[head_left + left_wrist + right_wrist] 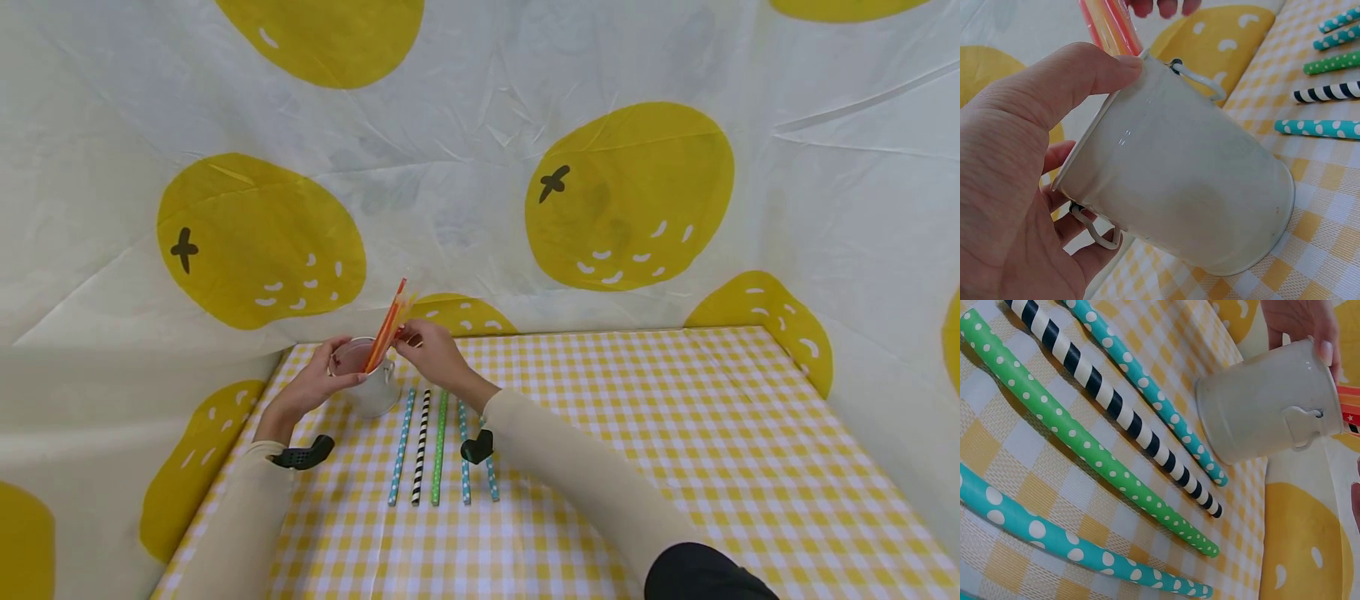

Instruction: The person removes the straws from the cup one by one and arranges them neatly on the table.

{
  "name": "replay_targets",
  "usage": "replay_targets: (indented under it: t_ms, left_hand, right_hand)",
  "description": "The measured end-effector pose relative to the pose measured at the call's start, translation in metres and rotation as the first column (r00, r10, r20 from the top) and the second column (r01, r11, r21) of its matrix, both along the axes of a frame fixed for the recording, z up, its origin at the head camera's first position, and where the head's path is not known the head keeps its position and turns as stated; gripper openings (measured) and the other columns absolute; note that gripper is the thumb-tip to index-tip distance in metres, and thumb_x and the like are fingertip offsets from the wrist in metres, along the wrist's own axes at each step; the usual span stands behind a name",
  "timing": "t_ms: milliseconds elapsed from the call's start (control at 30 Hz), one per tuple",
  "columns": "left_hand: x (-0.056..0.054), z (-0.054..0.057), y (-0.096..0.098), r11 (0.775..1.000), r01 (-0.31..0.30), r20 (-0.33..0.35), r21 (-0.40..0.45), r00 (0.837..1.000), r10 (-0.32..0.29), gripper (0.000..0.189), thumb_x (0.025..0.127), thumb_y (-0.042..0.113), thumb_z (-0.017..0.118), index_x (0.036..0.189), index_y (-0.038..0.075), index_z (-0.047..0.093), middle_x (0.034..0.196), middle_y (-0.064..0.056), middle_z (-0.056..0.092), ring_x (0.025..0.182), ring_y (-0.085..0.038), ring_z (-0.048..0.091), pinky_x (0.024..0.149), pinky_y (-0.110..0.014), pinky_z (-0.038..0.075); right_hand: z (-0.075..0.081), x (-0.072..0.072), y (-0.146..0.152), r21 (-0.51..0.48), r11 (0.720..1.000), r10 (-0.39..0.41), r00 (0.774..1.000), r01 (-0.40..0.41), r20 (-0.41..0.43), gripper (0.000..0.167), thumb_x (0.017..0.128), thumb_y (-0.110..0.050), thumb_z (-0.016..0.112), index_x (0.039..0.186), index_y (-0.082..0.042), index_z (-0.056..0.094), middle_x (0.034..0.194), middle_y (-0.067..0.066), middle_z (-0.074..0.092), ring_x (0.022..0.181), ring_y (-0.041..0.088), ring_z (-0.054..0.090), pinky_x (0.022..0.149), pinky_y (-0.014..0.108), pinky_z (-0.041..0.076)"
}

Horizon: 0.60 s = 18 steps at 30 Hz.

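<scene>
My left hand [318, 385] grips the rim of a white metal pail [1172, 162], thumb outside and fingers around the far side. The pail has small wire handle loops and leans in the wrist views. Out of its mouth sticks a slim packet of red, orange and yellow sticks [386, 325] in a clear wrapper. My right hand [431, 354] is at the packet's right side, just above the rim, its curled fingertips pinching at the wrapper. Only a little of those fingers [1356, 503] shows in the right wrist view.
Several patterned paper straws lie side by side in front of the pail: blue dotted ones [401, 450], a black-and-white striped one [422, 450] and a green dotted one [439, 450]. A yellow checked cloth [675, 433] covers the table. Fabric printed with yellow fruit [450, 208] hangs behind.
</scene>
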State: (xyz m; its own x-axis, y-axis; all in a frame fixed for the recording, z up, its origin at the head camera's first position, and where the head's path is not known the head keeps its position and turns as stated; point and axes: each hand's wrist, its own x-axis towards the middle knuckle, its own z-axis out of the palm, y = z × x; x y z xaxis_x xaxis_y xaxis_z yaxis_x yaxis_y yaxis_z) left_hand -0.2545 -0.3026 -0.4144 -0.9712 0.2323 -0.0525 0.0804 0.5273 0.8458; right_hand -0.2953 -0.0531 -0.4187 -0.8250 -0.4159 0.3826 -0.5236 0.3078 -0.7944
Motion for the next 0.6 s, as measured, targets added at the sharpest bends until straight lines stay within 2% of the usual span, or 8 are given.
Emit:
replay_targets:
  t_ms: [67,167,400,600]
  left_hand:
    - [-0.001,-0.001,-0.001,1.000,0.006,-0.007,-0.008,1.000,-0.006,0.092,0.095,0.023,0.073,0.160,0.002,0.011,0.160,-0.028,0.010,0.146,-0.049,0.014,0.112,-0.070,0.018]
    - [-0.007,-0.011,-0.007,1.000,0.004,-0.021,-0.024,1.000,-0.004,0.094,0.095,0.028,0.074,0.161,0.005,0.011,0.161,-0.026,0.010,0.145,-0.047,0.016,0.111,-0.068,0.021]
    - [-0.007,-0.011,-0.008,1.000,0.004,-0.028,-0.025,1.000,-0.005,0.095,0.094,0.029,0.074,0.161,0.006,0.011,0.160,-0.026,0.010,0.142,-0.045,0.017,0.110,-0.066,0.022]
    - [-0.007,-0.011,-0.006,1.000,-0.002,-0.025,-0.007,1.000,0.002,0.094,0.094,0.027,0.075,0.161,0.005,0.012,0.163,-0.025,0.009,0.150,-0.045,0.010,0.114,-0.069,0.016]
  right_hand:
    - [0.002,0.000,0.003,-0.023,1.000,-0.004,1.000,0.005,0.021,0.015,0.102,-0.022,0.064,0.110,-0.011,0.070,0.104,0.002,0.070,0.094,0.015,0.066,0.083,0.026,0.053]
    - [0.005,-0.002,0.008,-0.065,0.998,-0.008,0.999,0.011,0.042,0.017,0.102,-0.021,0.063,0.113,-0.009,0.068,0.105,0.004,0.070,0.094,0.016,0.066,0.082,0.026,0.054]
    - [0.011,-0.003,0.010,-0.100,0.995,-0.002,1.000,0.005,0.026,0.017,0.102,-0.017,0.064,0.114,-0.008,0.068,0.108,0.006,0.071,0.097,0.017,0.067,0.084,0.025,0.054]
    - [0.017,-0.002,0.006,-0.077,0.997,0.031,0.999,-0.032,-0.011,0.017,0.101,-0.018,0.065,0.116,-0.010,0.070,0.106,0.005,0.070,0.096,0.017,0.068,0.084,0.024,0.054]
